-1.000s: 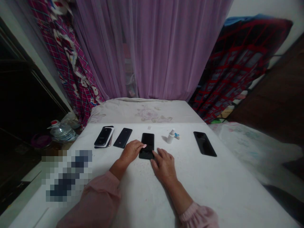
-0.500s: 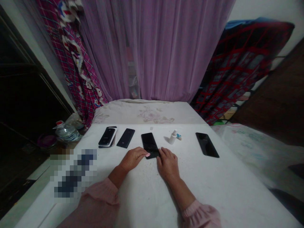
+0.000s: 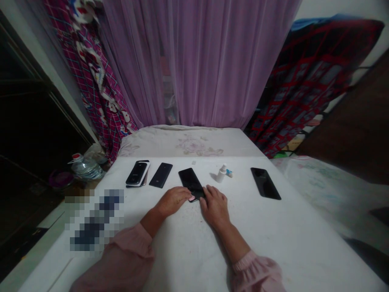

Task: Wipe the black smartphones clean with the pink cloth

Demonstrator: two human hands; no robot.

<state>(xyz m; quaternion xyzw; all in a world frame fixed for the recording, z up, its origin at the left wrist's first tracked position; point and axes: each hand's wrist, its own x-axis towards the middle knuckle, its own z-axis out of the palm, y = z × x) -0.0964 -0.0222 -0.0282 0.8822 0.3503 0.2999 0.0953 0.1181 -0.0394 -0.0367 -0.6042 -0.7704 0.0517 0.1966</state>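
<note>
**A:** Where are the hands?

**B:** Both are at the near end of the middle phone (image 3: 191, 179), which lies screen-up on the white table (image 3: 188, 251), about halfway along its far edge and a little in from it. The phone sits askew, its near end swung toward the right.

**A:** Holding it?

**B:** The left hand (image 3: 173, 200) is loosely curled, with fingertips at the phone's near left corner. The right hand (image 3: 214, 207) lies flat, palm down, fingers stretched out and touching the near right corner. The picture is dim, so I cannot tell whether the left fingers nip the edge or only rest on it.

**A:** What crowds it?

**B:** On the left, a dark phone (image 3: 161, 175) lies just beside it, and a stack of phones (image 3: 138, 173) lies beyond that, nearer the table's far left corner. On the right, a small white bottle (image 3: 221, 173) stands near, apart from the phone. Another black phone (image 3: 265, 183) lies well apart, toward the right edge. A tiny white scrap (image 3: 193, 162) sits at the far edge, behind the middle phone.

**A:** Room to move?

**B:** All these things lie in a row along the far edge. Toward the near edge the tabletop is bare cloth around both forearms, out to the right edge. Past the far edge a pale mattress (image 3: 188, 142) butts up against the table.
</note>
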